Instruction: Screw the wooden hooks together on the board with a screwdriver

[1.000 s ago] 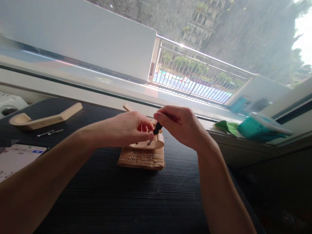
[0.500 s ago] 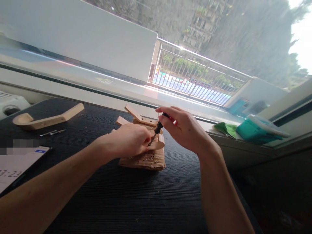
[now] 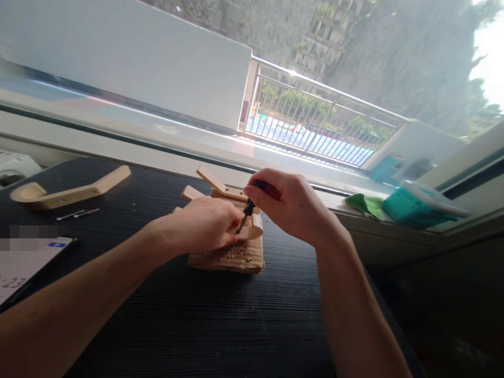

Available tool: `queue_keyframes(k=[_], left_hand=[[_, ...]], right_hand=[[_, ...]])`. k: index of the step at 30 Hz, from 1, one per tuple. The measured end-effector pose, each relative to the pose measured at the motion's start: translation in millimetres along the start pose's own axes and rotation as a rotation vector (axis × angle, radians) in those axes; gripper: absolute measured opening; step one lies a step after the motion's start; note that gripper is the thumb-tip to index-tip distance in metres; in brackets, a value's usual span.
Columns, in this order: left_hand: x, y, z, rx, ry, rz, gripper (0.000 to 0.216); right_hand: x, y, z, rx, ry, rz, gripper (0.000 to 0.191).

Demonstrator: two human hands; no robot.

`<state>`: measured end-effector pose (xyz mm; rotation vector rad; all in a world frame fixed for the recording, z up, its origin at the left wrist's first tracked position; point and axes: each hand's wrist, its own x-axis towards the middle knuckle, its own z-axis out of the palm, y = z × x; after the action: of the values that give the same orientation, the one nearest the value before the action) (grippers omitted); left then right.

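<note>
My right hand (image 3: 281, 202) is closed around a black-handled screwdriver (image 3: 248, 210), tilted with its tip down against a curved wooden piece (image 3: 248, 231). Wrapped over that same piece, my left hand (image 3: 205, 223) presses it onto a corrugated cardboard block (image 3: 224, 261); its fingertips are beside the screwdriver's tip. The tip's exact contact point is partly hidden by the fingers. Wood crumbs lie on the front of the cardboard. Behind my hands a second wooden piece (image 3: 222, 187) with holes rests on the block.
A hooked wooden piece (image 3: 71, 197) lies on the dark table (image 3: 197, 325) at left, near two thin metal bits (image 3: 79, 214). A phone (image 3: 35, 268) lies closer to me. On the sill stand a teal container (image 3: 413, 205) and a green cloth (image 3: 364, 205). A window runs behind.
My right hand has turned at the wrist and its fingers have closed further around the screwdriver handle. My left hand keeps its hold on the wooden piece. The view has shifted slightly.
</note>
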<state>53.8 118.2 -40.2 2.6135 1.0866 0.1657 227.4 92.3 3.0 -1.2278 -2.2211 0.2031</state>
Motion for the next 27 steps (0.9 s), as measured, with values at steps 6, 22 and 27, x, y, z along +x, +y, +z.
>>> queue_keyframes(k=[6,22,27], left_hand=[[-1.7,-1.9,2.1,-0.026,0.026,0.006,0.020],[0.1,1.6,-0.5,0.068,-0.019,-0.007,0.024],[0.0,2.1,-1.2,0.079,-0.034,-0.027,0.022]], right_hand=[[-1.1,1.4,-1.3,0.030,-0.032,-0.022,0.023],[0.5,5.7,2.0,0.074,-0.012,0.006,0.019],[-0.6,4.8,-0.2,0.079,-0.030,0.000,0.015]])
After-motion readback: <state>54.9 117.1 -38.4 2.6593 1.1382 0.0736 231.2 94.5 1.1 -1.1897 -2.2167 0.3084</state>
